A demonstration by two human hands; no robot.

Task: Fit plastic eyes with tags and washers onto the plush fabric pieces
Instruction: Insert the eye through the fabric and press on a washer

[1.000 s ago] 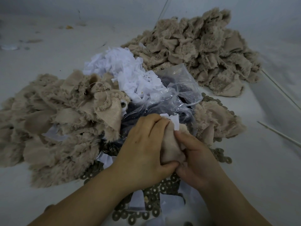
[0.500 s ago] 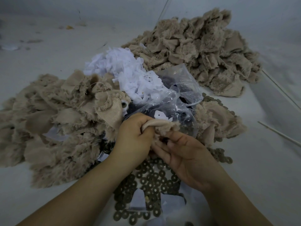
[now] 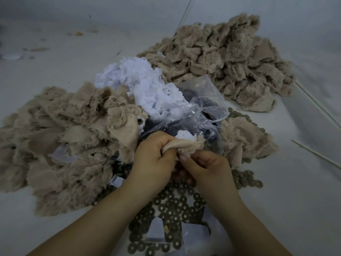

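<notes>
Head view: single camera, looking down at both hands.
Plush piece (image 3: 181,145): held above the washers (image 3: 171,209); long axis left to right, fur edge on the right.
Left hand (image 3: 154,159): fingers curled, gripping the piece's left end.
Right hand (image 3: 204,166): fingers curled, pinching the fur edge from below; judged nearer the fitting spot. Eye or washer inside the pinch: cannot tell.
Bag (image 3: 199,108): just beyond the piece, dark parts inside.
Tags (image 3: 145,85): beyond the bag.
Plush heaps: left (image 3: 55,135) and far right (image 3: 227,58) of the bag.
Obstruction: none seen.
</notes>
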